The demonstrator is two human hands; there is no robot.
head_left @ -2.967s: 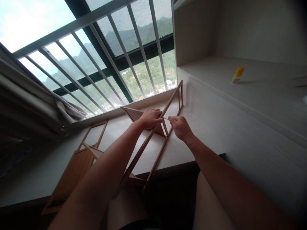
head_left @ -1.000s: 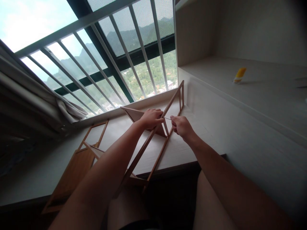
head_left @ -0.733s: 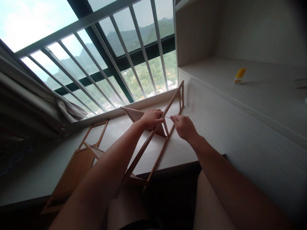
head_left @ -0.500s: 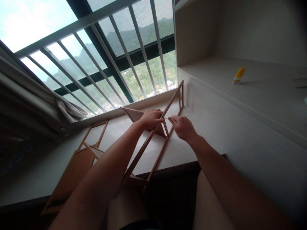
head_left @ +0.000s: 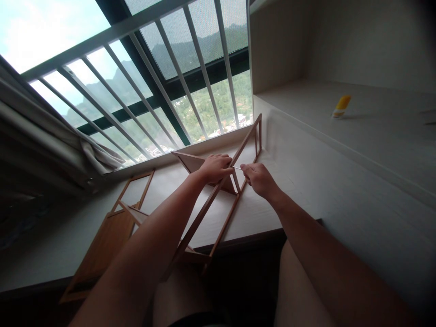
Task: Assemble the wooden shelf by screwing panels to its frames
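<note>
A wooden shelf frame point(head_left: 205, 208) leans at a slant in front of me, with triangular shelf boards between its rails. My left hand point(head_left: 215, 168) is wrapped over the upper rail, gripping it about midway along. Just to the right, my right hand point(head_left: 259, 178) pinches a thin metal rod, seemingly a hex key point(head_left: 237, 168). The rod's tip meets the rail beside my left fingertips. Most of what the right fingers hold is hidden in the fist.
Another wooden frame with a solid panel point(head_left: 105, 236) lies on the left of the pale window ledge point(head_left: 163, 190). A yellow-capped tube or bottle point(head_left: 342, 106) stands on the shelf at right. Railing bars point(head_left: 200, 68) and a curtain point(head_left: 51, 122) border the window.
My right hand has turned slightly about the hex key, whose shaft now looks brighter. The left hand and shelf frame stay in place.
</note>
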